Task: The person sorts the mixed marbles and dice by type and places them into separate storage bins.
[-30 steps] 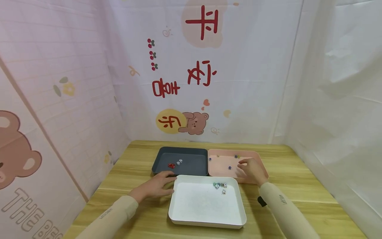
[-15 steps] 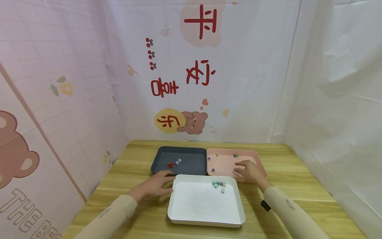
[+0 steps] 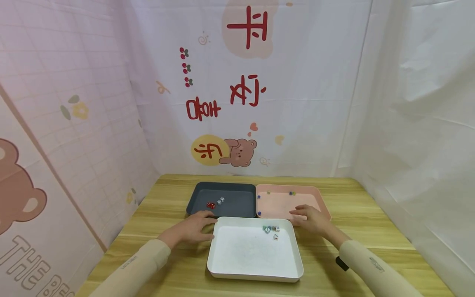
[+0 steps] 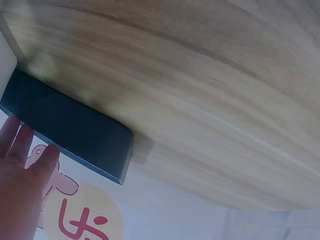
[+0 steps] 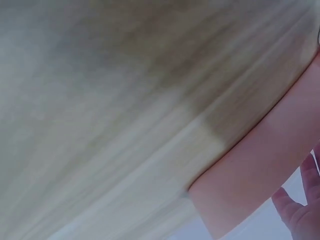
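Observation:
My left hand [image 3: 191,228] rests at the back left corner of the white tray [image 3: 256,275], fingers loosely spread and holding nothing. Over the front edge of the pink tray [image 3: 276,208] is my right hand [image 3: 313,220], its fingers relaxed and nothing visible between them. Its fingertips lie close to the white tray's back right corner. At the pink tray's left front corner sits a small blue die [image 3: 259,213]; several more blue and yellow ones lie further back. Inside the white tray, several green and white dice [image 3: 267,230] cluster near the back right.
A dark grey tray [image 3: 245,200] stands left of the pink one, holding red dice [image 3: 210,205] and white dice [image 3: 221,201]. All three trays stand on a wood-grain table [image 3: 371,239]. Printed cloth walls [image 3: 304,103] enclose the table at the back and sides.
The blue die has rolled left across the pink tray to its left front corner. My right hand has come back toward the white tray. The left hand has stayed in place.

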{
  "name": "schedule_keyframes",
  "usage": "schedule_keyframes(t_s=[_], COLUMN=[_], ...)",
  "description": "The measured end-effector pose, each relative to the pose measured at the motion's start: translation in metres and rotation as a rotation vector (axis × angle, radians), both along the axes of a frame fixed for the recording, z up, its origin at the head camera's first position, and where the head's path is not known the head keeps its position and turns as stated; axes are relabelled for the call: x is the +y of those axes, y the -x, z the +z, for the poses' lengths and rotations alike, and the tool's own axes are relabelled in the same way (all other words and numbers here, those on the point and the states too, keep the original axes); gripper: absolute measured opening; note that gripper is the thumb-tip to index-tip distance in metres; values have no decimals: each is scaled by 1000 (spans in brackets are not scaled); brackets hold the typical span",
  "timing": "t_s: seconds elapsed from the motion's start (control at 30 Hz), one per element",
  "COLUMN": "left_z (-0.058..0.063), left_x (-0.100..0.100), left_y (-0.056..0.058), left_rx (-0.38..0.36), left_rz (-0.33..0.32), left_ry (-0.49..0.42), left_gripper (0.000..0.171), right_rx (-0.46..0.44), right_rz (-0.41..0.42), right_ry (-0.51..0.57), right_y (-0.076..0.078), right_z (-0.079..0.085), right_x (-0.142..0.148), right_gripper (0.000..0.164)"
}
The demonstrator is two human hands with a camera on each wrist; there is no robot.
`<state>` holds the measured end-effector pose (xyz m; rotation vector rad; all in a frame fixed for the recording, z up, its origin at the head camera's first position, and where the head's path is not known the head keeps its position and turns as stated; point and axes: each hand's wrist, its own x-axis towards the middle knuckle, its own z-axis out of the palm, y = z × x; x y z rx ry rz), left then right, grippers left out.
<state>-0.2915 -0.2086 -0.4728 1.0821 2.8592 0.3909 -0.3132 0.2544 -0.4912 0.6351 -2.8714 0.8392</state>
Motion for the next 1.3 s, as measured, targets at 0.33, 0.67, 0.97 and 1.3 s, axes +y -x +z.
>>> schedule_keyframes(t_s=[0.33, 0.67, 0.97, 1.3], left_z=[12, 29, 41, 45], left_x=[10, 37, 74, 113], left_y=[4, 5, 7, 14], left_rx=[47, 36, 24, 64], left_rz=[-30, -35, -36, -89], left_ry=[-4, 52, 128, 188], left_gripper=[52, 52, 53, 52], right_rx=[68, 200, 302, 400], right_rz=[107, 171, 184, 241], right_ry=[-74, -137, -196, -204], right_y=[-14, -19, -23, -21], right_z=[-6, -6, -8, -11], right_x=[-1, 0, 1, 1], right_gripper=[35, 34, 33, 32])
